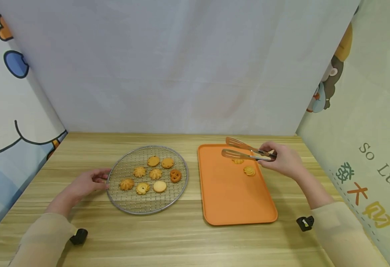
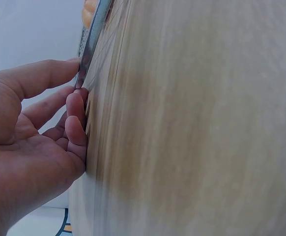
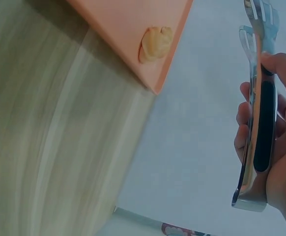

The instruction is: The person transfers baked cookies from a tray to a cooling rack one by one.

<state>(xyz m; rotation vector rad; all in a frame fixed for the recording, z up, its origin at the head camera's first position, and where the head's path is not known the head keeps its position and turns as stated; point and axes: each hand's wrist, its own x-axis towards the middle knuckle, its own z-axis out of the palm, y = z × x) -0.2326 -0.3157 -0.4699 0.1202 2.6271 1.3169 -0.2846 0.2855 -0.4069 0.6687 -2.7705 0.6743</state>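
My left hand [image 1: 85, 184] pinches the left edge of a round wire rack [image 1: 143, 213]. The left wrist view shows the thumb on top of the metal rim [image 2: 88, 54], with fingers beneath it. Several cookies lie on the mesh: flower-shaped ones [image 1: 155, 174], a pretzel-shaped one [image 1: 175, 175], a pale round one [image 1: 159, 186] and speckled round ones [image 1: 153, 161]. My right hand [image 1: 285, 160] grips metal tongs [image 1: 237, 154] with dark handle grips [image 3: 265, 125]. The tongs' slotted ends are spread apart over the orange tray [image 1: 233, 200], holding nothing. On the tray sit a swirled cookie [image 1: 249, 171] and another cookie [image 1: 237, 161], partly covered by the tongs.
Rack and tray stand side by side on a wood-grain table [image 1: 168, 237], with a strip of tabletop between them. A pale cloth [image 1: 181, 74] hangs behind the table. Printed panels [image 1: 375, 155] stand at both sides.
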